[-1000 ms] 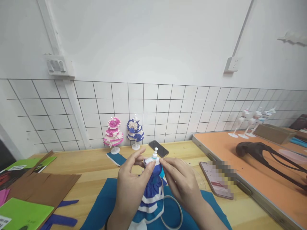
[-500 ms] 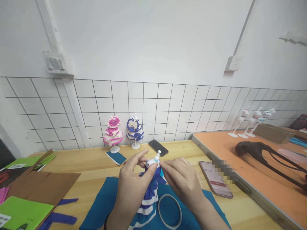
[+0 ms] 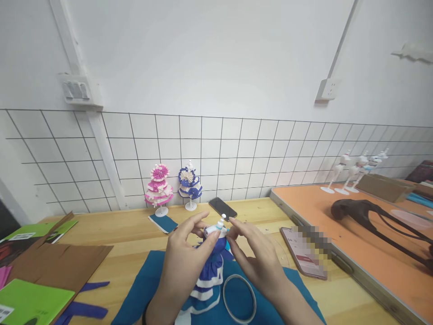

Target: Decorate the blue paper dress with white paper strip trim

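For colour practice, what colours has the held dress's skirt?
Skirt: blue, teal, white edging; head view.

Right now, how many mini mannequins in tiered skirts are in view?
3: the blue mannequin between the left hand and right hand, partly covered; the pink mannequin and navy mannequin side by side near the wall.

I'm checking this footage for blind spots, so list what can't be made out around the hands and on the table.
All in the head view:
- Left hand: some fingers hidden behind its thumb and the dressed mannequin.
- Right hand: anything between its fingertips is too small to tell.
- Skirt: left side partly hidden by the left hand.
- Lit phone: screen partly hidden by pixelation.
- Lower green sheet: cut off by the left edge.
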{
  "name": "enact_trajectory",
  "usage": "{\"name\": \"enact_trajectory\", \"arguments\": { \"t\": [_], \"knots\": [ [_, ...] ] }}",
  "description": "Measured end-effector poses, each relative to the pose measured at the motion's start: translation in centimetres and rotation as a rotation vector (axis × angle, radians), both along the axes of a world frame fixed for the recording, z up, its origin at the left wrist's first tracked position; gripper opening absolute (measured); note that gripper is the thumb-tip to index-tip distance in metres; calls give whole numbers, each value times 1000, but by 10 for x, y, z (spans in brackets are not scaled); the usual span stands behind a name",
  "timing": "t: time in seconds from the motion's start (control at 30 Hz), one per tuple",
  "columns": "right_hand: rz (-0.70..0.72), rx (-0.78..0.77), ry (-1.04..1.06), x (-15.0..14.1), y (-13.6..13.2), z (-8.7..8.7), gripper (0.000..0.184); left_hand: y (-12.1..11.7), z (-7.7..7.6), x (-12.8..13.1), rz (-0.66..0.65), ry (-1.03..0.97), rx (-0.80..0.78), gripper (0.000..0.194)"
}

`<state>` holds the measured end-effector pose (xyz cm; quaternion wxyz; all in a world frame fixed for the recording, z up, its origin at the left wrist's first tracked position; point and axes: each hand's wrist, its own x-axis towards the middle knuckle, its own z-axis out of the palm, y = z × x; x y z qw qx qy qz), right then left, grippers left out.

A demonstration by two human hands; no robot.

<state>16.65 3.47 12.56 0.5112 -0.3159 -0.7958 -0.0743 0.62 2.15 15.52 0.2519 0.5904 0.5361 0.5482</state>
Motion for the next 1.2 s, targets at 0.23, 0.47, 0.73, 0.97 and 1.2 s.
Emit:
{"name": "enact_trajectory", "arguments": {
  "t": [0.23, 0.47, 0.73, 0.97, 1.2],
  "knots": [
    [67, -32, 56, -3, -2, -1, 53, 2, 2, 0, 14, 1, -14, 39],
    [160, -347, 364, -4, -5, 0, 50, 7, 3, -4, 17, -82, -30, 44],
    [344, -688, 715, -3, -4, 6, 53, 13, -2, -7, -16, -159, -27, 47],
    [295, -610, 629, -5, -7, -1, 45, 15, -4, -15, -20, -181, -12, 45],
    [194, -649, 760, -4, 4, 0, 34, 15, 12, -51, 259, -362, 129, 44]
  ]
}}
